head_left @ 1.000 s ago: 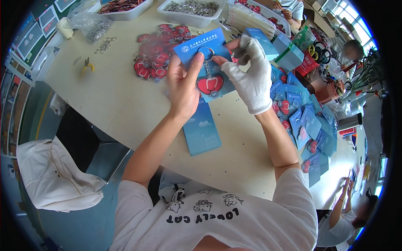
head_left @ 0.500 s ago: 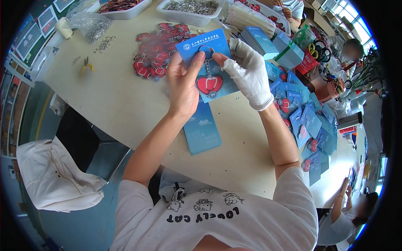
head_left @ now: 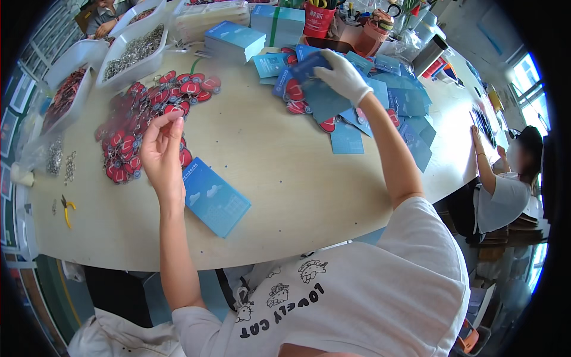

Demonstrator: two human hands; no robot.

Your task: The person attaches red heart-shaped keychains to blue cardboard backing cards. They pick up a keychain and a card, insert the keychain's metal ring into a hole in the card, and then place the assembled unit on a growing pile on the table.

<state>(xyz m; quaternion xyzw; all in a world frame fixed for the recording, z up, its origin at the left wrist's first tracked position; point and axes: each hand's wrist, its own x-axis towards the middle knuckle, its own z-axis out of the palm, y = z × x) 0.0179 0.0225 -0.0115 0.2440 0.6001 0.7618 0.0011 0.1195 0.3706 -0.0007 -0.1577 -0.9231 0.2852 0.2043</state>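
My left hand [head_left: 162,152], bare, is raised at the edge of a heap of red heart-shaped keychains [head_left: 122,157]. Its thumb and forefinger are pressed together, and anything between them is too small to tell. Over at the right, my right hand [head_left: 348,80], in a white fingerless-tipped glove, grips a blue card [head_left: 309,66] that is smeared by motion. Beneath it spreads a pile of blue cards [head_left: 407,98], several with heart keychains on them. A neat stack of blue cards [head_left: 217,199] lies on the table just right of my left forearm.
White bins of metal rings [head_left: 134,53] and dark red pieces [head_left: 64,98] stand at the far left. Yellow-handled pliers [head_left: 68,211] lie near the left edge. Bundled card stacks [head_left: 235,38] and a red pot [head_left: 318,21] line the back. Another person [head_left: 505,184] sits at the right.
My hands have parted: the right carried the card with its keychain to the pile at right, and the left let go and moved toward the keychain heap. The view has swung right.
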